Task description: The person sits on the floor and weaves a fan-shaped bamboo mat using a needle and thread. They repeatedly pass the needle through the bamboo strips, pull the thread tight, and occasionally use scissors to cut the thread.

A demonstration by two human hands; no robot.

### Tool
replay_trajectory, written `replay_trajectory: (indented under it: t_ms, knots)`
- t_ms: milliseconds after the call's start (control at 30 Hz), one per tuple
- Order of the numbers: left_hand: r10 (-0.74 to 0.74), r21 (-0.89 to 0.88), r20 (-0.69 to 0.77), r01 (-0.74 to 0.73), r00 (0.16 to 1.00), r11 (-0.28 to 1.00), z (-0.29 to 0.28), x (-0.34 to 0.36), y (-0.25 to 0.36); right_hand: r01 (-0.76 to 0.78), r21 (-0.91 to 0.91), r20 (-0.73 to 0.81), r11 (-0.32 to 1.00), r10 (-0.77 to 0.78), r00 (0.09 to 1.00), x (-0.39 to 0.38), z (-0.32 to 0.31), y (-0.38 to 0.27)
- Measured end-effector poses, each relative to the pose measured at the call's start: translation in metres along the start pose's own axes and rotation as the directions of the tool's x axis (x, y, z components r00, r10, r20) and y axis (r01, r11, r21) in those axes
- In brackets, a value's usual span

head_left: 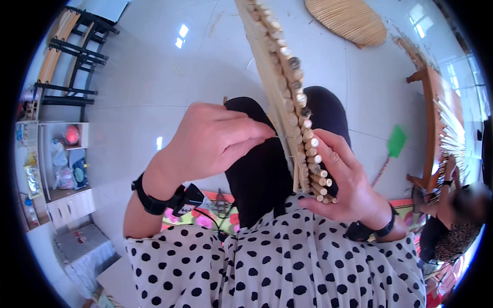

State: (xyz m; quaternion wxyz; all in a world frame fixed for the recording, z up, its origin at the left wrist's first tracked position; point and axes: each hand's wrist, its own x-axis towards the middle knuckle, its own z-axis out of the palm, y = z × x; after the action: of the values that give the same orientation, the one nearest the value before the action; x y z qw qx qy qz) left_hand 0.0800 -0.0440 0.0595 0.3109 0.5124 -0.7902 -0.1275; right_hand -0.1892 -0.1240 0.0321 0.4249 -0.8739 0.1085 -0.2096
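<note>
Across my knees stands a mat of straw-coloured plant stalks (285,77), laid side by side with their cut ends facing up in a long row. My right hand (345,172) grips its near end, thumb and fingers around the loose-looking stalk ends there. At the mat's left face, my left hand (218,136) is closed in a pinch. From its fingertips a thin pale thread (280,137) runs to the stalks. Whether a needle is in the pinch is too small to tell.
A round stalk mat (349,20) lies on the tiled floor ahead. To the right are a green fly swatter (396,141), a wooden bench (429,123) with pale sticks, and another person (454,220). Folded stools (77,51) and a shelf unit (69,205) stand left.
</note>
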Motion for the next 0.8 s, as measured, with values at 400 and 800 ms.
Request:
replay_trajectory:
  t_ms: [400, 800]
  knots:
    - [-0.038, -0.049, -0.061, 0.035, 0.997, 0.998, -0.007, 0.001, 0.008, -0.044, 0.176, -0.020, 0.983, 0.048, 0.999, 0.005, -0.010, -0.006]
    - [-0.057, -0.017, -0.119, 0.055, 0.991, 0.998, -0.003, -0.005, 0.009, -0.159, 0.151, 0.132, 0.976, 0.139, 0.981, 0.022, -0.036, -0.019]
